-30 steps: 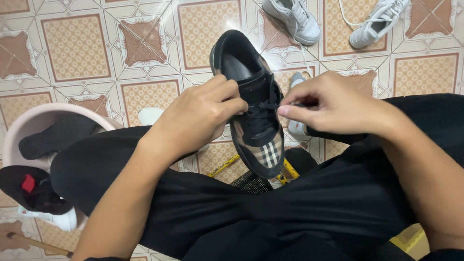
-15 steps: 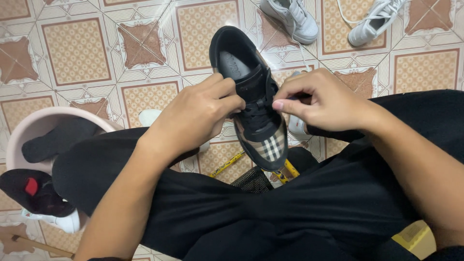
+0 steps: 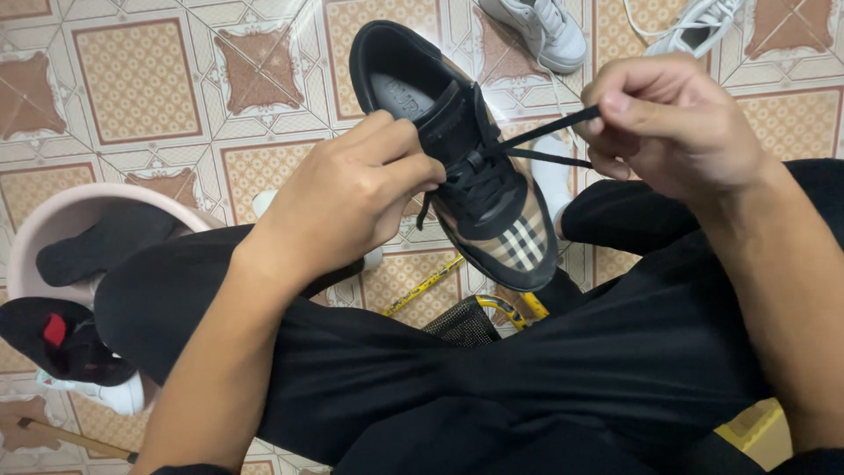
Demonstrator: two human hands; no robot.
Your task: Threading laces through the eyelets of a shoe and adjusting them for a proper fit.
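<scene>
A black sneaker (image 3: 479,167) with a tan checked toe is held up over my lap, toe pointing toward me. My left hand (image 3: 352,193) grips its side near the tongue and laces. My right hand (image 3: 668,123) is up to the right of the shoe, pinching a black shoelace (image 3: 549,132) that runs taut from the eyelets to my fingers. My legs in black trousers (image 3: 492,369) fill the lower part of the view.
A pink basin (image 3: 53,224) with dark cloth stands at the left. A black-and-white shoe (image 3: 75,352) lies below it. Two white sneakers (image 3: 545,31) lie on the patterned tile floor at the top. A yellow-framed stool (image 3: 492,308) shows between my legs.
My right hand has pulled away from the shoe to the right, drawing the black lace out taut. The shoe and left hand stay roughly in place.
</scene>
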